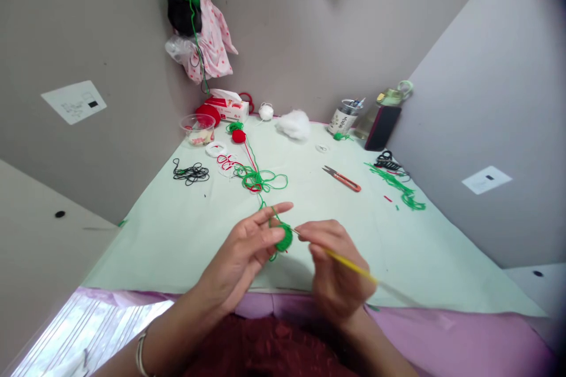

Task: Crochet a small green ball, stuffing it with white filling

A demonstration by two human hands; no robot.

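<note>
Near the table's front edge, my left hand [247, 247] pinches a small round green crochet piece [284, 238] between thumb and fingers, with green yarn running over its raised index finger. On the right, my right hand [338, 265] grips a crochet hook [349, 263] with a yellow handle; its metal tip touches the top of the green piece. From the left hand the yarn leads back to a loose green tangle [260, 179] on the table. A small red ball [239, 136] lies behind that tangle.
Orange-handled snips [342, 178] lie beyond my right hand. Black cord [190, 172] is at left, cut green strands [400, 185] at right. Along the back stand a plastic tub [198, 130], a tissue box [227, 107], white stuffing [295, 125], a pen holder [344, 118] and a phone [383, 128].
</note>
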